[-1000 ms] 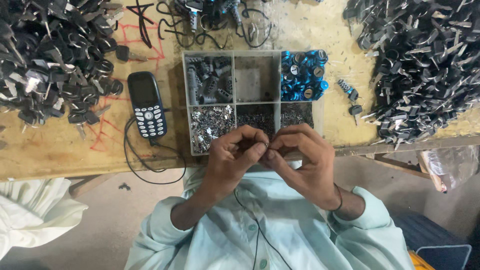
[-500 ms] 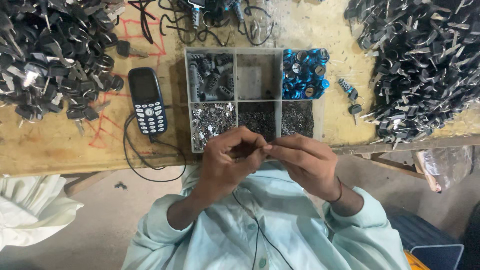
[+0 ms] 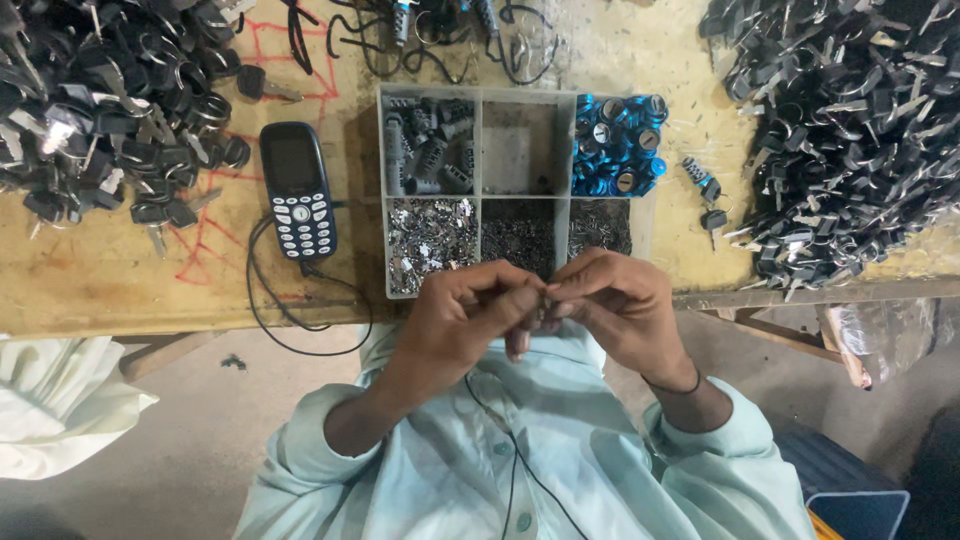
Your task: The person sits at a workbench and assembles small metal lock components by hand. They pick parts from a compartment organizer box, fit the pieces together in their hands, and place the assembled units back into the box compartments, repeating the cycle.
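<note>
- Two hands meet at the bench edge: left hand [image 3: 465, 320] and right hand [image 3: 615, 300], fingertips pinched together on a tiny part, mostly hidden, kind unclear.
- Held close to the body, likely for fine fitting.
- Compartment tray [image 3: 478, 195] sits just beyond, parts sorted within reach.
- Phone [image 3: 298, 190] lies left of the tray.
- Key piles [image 3: 850, 130] flank both sides, cut off by the frame.
</note>
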`<state>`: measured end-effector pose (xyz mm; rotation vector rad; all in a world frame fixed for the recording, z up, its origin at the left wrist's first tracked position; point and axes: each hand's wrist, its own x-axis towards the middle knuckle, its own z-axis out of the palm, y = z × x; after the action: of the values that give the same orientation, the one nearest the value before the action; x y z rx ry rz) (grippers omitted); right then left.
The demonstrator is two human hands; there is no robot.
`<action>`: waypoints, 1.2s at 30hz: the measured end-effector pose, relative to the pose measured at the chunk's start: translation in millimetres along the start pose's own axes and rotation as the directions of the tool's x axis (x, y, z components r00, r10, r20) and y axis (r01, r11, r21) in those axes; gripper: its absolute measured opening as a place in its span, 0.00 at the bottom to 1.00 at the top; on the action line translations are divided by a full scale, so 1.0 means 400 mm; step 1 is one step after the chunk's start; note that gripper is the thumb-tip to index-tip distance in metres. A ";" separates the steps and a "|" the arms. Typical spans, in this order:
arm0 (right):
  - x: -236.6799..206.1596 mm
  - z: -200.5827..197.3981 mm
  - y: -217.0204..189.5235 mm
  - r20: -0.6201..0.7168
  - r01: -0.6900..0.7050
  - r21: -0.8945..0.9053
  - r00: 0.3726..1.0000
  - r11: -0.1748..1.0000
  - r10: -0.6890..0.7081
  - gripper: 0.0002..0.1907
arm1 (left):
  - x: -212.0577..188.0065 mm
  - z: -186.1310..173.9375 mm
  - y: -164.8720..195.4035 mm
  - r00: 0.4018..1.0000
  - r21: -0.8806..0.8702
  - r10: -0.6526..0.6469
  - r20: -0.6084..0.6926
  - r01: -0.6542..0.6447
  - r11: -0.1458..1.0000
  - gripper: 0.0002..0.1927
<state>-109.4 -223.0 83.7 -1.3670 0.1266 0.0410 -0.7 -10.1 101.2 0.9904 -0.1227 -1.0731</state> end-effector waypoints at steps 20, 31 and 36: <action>0.355 0.095 -0.087 0.347 0.396 -0.912 0.884 0.108 -0.312 0.07 | 0.039 -0.100 -0.092 0.986 0.073 0.162 -0.041 -0.159 0.985 0.07; 0.348 0.112 -0.150 0.075 -0.202 -0.573 0.952 0.794 0.296 0.15 | 0.011 -0.135 -0.032 0.980 -0.195 0.192 -0.046 -0.198 0.961 0.05; 0.174 0.111 -0.129 0.224 0.254 -0.716 0.966 0.650 -0.130 0.20 | 0.006 -0.092 -0.010 0.984 -0.043 0.131 -0.122 -0.137 0.990 0.06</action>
<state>-31.9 -193.1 134.5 -2.1968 -0.2002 0.0169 17.2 10.4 75.8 0.9832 -0.0629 -0.8880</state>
